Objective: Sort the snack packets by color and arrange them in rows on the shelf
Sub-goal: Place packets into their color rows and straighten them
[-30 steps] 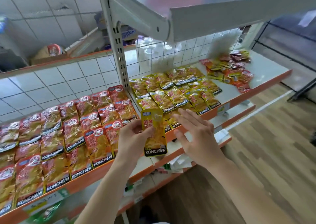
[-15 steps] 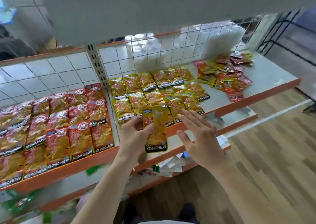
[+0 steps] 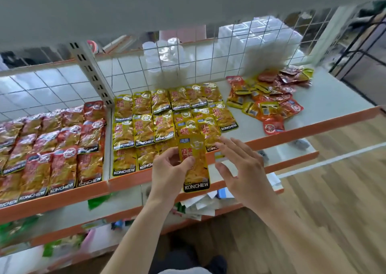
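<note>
- Shelf [image 3: 325, 108]: a white deck with an orange front edge that runs across the middle of the frame. A white wire grid [image 3: 208, 60] forms its back wall.
- Wooden floor [image 3: 334, 211]: fills the lower right of the frame.
- Red packets [image 3: 52, 144]: laid flat in overlapping rows at centre left, on the shelf section left of the slotted upright.
- Yellow packets [image 3: 144, 123]: laid flat in rows at the centre of the frame, just right of the upright. Labels face up.
- Mixed pile [image 3: 269, 100]: red and yellow packets lie unsorted at upper right, well apart from the red rows.
- Right hand [image 3: 242, 169]: fingers are straight and spread and grip nothing. It is positioned just right of the held packet, with a visible gap between them.
- Left hand [image 3: 167, 173]: lower centre. The thumb is on the face of the held packet and the fingers are curled behind it.
- Held packet [image 3: 198, 179]: yellow and upright, in front of the orange shelf edge. Its top overlaps the front yellow row in view.
</note>
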`<state>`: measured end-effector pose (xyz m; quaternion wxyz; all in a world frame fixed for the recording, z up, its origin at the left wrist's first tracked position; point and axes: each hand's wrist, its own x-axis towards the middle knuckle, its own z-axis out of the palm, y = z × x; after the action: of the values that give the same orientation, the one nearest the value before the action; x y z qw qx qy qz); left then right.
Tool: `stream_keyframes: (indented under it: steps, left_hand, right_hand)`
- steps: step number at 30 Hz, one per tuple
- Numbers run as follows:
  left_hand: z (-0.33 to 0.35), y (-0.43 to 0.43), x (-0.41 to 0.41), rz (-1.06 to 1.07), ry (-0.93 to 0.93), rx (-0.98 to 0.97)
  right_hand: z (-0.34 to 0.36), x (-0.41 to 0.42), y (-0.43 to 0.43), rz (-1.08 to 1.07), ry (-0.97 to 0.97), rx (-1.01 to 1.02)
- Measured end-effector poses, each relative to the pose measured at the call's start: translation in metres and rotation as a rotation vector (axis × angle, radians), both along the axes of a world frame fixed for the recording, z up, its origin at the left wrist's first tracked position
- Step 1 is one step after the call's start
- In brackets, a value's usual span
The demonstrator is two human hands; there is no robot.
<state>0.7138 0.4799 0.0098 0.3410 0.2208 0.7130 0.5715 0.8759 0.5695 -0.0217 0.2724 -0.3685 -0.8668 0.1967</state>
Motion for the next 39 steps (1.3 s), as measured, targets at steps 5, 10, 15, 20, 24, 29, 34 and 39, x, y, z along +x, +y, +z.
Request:
stream_keyframes:
  steps: [5, 10, 15, 20, 24, 29, 34, 39]
  left_hand:
    - [-0.004, 0.031, 0.003, -0.035, -0.063, 0.070]
    - [-0.012, 0.063, -0.003, -0.036, -0.088, 0.095]
    - [-0.018, 0.093, -0.006, -0.052, -0.012, 0.110]
    - [-0.034, 0.125, 0.006, -0.026, 0.112, 0.067]
    - [-0.039, 0.151, 0.025, -0.032, 0.260, 0.061]
    - [-0.045, 0.174, 0.052, -0.014, 0.504, 0.019]
    - [-0.060, 0.184, 0.063, 0.043, 0.907, -0.107]
    - [-0.069, 0.174, 0.064, 0.173, 1.123, -0.299]
  right_hand:
    - [0.002, 0.004, 0.018, 0.000, -0.062, 0.038]
    - [-0.001, 0.008, 0.050, -0.025, -0.107, 0.060]
    - [-0.008, 0.006, 0.074, -0.055, -0.153, 0.035]
    - [-0.012, 0.011, 0.098, -0.037, -0.118, -0.034]
    - [-0.013, 0.018, 0.132, 0.008, -0.093, -0.040]
    - [-0.015, 0.030, 0.165, 0.117, -0.109, -0.057]
    - [-0.024, 0.025, 0.186, 0.248, -0.142, -0.049]
    - [-0.030, 0.012, 0.189, 0.338, -0.166, -0.055]
